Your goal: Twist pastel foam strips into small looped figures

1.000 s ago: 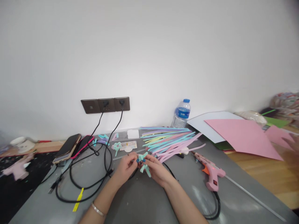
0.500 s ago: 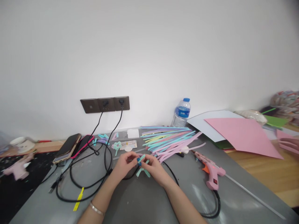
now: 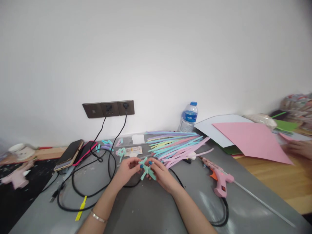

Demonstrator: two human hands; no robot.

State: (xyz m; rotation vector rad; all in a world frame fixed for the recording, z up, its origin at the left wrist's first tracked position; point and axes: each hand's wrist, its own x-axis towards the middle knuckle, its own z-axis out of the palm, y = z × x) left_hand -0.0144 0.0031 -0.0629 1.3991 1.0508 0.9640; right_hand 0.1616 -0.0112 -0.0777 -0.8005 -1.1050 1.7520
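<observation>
Between my two hands is a mint-green pipe cleaner shape (image 3: 147,170) with several arms spreading from its middle. My left hand (image 3: 129,169) pinches its upper left side between thumb and fingers. On the other side my right hand (image 3: 160,172) grips it, thumb over the upper right. Some fingertips are hidden behind the shape. Just beyond the hands lies a fan of pastel pipe cleaners (image 3: 176,144). A small mint flower shape of pipe cleaner (image 3: 121,152) rests on the grey table, left of a printed card (image 3: 133,151).
A pink glue gun (image 3: 221,182) with a clear glue stick lies right. Black cables (image 3: 73,182) loop at left near two phones (image 3: 69,154). A water bottle (image 3: 189,116) stands by the wall. Pink paper (image 3: 251,139) and another person's hand (image 3: 298,149) are at far right.
The mint shape has turned in my hands, and its arms now spread wider and face me more. My right fingers have shifted over it. The other person's hand moved at the far right.
</observation>
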